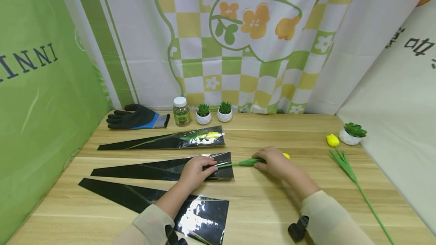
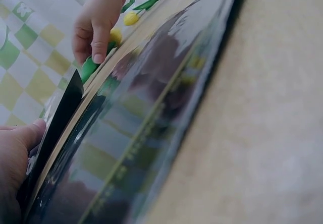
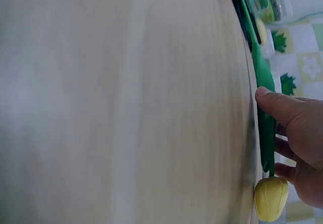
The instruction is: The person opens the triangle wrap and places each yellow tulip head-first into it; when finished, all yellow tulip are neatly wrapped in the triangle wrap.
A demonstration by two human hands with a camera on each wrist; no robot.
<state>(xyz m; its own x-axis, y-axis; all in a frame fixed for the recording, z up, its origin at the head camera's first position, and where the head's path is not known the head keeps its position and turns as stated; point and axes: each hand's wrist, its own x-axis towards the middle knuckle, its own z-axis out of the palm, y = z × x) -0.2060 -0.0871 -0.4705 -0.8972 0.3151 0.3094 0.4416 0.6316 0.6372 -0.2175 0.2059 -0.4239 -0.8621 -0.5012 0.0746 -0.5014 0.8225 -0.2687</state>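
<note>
My right hand (image 1: 276,163) pinches an artificial yellow tulip by its green leaves, thumb on one side and fingers on the other. The yellow bloom (image 3: 271,200) shows below that hand in the right wrist view. Its thin stem points left into the wide end of the middle black flower sleeve (image 1: 136,170), a long tapered clear-fronted wrap. At that wide end my left hand (image 1: 196,170) holds the sleeve between thumb and fingers. In the left wrist view the sleeve's edge stands lifted beside the left thumb (image 2: 35,129).
Behind lies a sleeve (image 1: 167,140) with a yellow tulip inside. Another black sleeve (image 1: 204,214) lies under the left forearm. A second tulip (image 1: 351,171) is at the right, near a potted succulent (image 1: 352,134). At the back are a glove (image 1: 137,118), a jar (image 1: 181,112) and two small succulents.
</note>
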